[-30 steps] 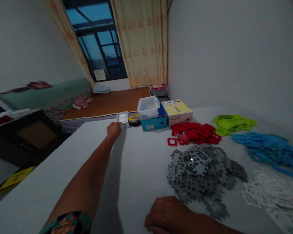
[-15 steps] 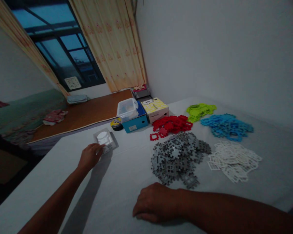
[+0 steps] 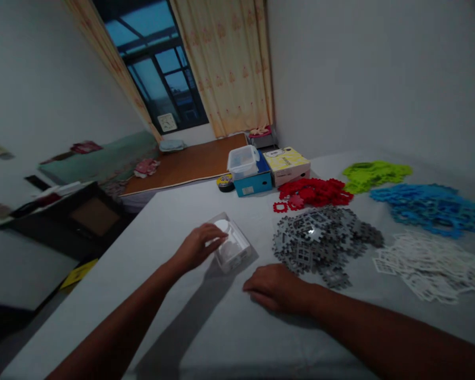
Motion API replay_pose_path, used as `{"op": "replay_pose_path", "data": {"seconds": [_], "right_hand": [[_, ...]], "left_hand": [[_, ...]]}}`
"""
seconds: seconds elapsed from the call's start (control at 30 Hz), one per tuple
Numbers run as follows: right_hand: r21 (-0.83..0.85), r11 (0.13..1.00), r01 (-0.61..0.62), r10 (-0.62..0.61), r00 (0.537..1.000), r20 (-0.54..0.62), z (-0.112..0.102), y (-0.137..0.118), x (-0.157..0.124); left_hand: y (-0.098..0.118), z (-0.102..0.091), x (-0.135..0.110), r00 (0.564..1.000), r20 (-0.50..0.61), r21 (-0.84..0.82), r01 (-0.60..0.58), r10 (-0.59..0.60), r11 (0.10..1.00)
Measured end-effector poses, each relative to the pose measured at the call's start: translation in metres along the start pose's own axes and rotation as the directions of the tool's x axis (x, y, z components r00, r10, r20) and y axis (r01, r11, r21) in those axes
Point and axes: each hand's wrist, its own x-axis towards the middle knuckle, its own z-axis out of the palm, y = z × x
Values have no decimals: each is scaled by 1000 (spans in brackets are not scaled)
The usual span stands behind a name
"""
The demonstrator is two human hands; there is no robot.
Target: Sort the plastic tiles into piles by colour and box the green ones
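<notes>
A clear and white plastic tray (image 3: 238, 246) sits on the white-covered table, left of a heap of grey interlocking pieces (image 3: 320, 240). My left hand (image 3: 200, 246) is at its left rim, thumb and fingers closed over the edge and fingertips reaching inside. White round and rectangular shapes show in the tray, though too blurred to name. My right hand (image 3: 275, 287) rests on the cloth in front of the grey heap, fingers curled together and nothing visible in them.
Beyond the grey heap lie red pieces (image 3: 316, 191), lime pieces (image 3: 374, 175), blue pieces (image 3: 427, 206) and white pieces (image 3: 431, 266). A blue box (image 3: 255, 184) bearing a clear container (image 3: 242, 162), a yellow box (image 3: 287, 166) and a round tin (image 3: 225, 183) stand at the back.
My left hand has brought the tray nearer and to the right, closer to the grey heap. The view has swung left. My right hand stays resting on the table.
</notes>
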Motion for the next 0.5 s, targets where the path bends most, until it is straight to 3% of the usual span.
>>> {"op": "replay_pose_path", "data": {"seconds": [0.07, 0.2, 0.33, 0.5], "right_hand": [[10, 1000, -18, 19, 995, -97, 1, 1, 0], [-28, 998, -57, 49, 971, -235, 5, 2, 5], [-93, 988, -126, 96, 956, -278, 11, 6, 12], [-116, 980, -163, 119, 941, -318, 16, 14, 15]], "left_hand": [[-15, -16, 7, 998, -22, 38, 59, -58, 998], [-39, -31, 25, 979, 201, 95, -46, 26, 994], [-43, -24, 43, 919, 384, 149, -160, 92, 976], [-45, -15, 55, 880, 464, 242, -236, 101, 941]]}}
